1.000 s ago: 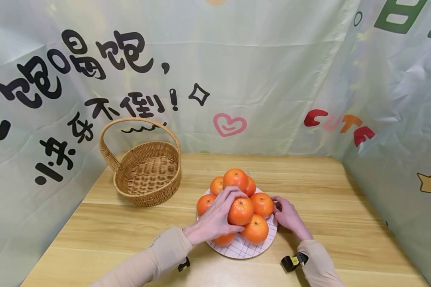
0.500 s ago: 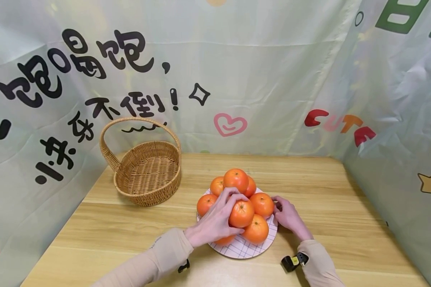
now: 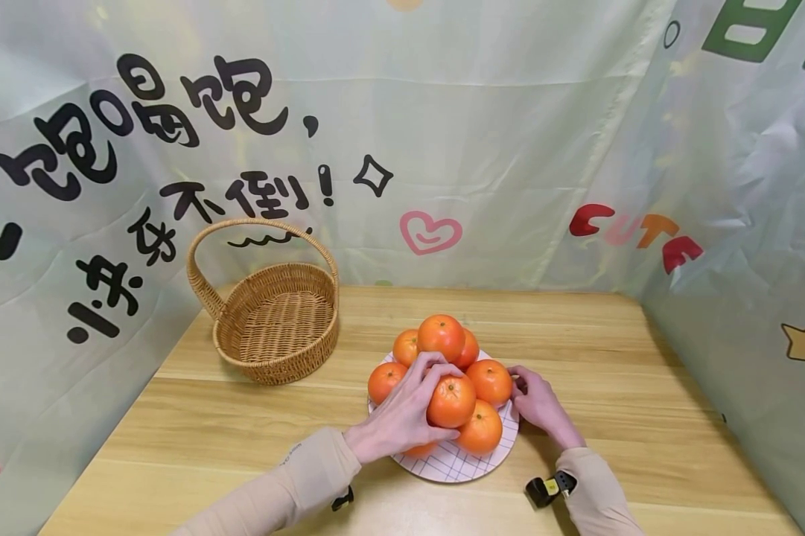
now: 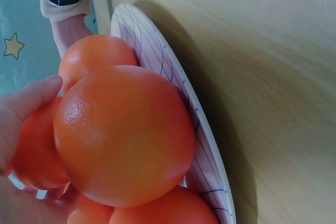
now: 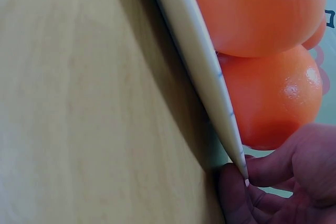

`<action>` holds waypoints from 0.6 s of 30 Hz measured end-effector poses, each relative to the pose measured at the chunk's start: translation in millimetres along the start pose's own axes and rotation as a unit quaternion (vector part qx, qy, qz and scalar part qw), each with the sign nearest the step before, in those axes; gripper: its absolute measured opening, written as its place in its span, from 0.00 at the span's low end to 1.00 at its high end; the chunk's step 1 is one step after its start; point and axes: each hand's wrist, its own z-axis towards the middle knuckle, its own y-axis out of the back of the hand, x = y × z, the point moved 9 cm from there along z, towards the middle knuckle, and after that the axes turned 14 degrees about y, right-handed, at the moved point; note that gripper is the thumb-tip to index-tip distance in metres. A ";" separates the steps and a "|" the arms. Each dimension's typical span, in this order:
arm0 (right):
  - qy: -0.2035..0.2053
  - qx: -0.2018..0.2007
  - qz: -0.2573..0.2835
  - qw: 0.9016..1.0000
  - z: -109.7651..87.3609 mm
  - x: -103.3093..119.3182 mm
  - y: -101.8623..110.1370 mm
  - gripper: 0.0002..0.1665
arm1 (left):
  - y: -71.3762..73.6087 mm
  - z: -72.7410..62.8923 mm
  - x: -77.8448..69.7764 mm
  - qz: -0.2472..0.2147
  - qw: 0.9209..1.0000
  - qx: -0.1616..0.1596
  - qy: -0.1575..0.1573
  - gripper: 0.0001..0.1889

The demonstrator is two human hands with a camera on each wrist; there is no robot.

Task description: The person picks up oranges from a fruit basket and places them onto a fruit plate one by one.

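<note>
Several oranges are heaped on a round white plate (image 3: 445, 469) with a blue grid pattern. The left hand (image 3: 409, 409) reaches over the heap and grips an upper orange (image 3: 451, 400), thumb at its near side and fingers over its far side. Below that hand, a lower orange (image 4: 123, 135) fills the middle of the left wrist view. At the plate's right edge, the right hand (image 3: 536, 398) pinches the rim between thumb and fingers, as the right wrist view shows. Another orange (image 3: 489, 382) lies just beside its fingertips. The left palm hides part of the heap.
A wicker basket (image 3: 275, 372) with a tall arched handle stands at the back left of the wooden table (image 3: 576, 335), nothing in it. Printed cloth (image 3: 496, 149) hangs behind the table and along both sides. A small black device sits at each wrist.
The left hand and the orange it grips have shifted very slightly down toward the near side. The right hand, plate and basket stay where they were.
</note>
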 end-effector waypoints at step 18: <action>-0.004 0.003 -0.003 1.000 0.2 -1.1 -0.5 0.21 | -4.6 -1.7 4.3 0.007 1.000 0.002 0.011 0.42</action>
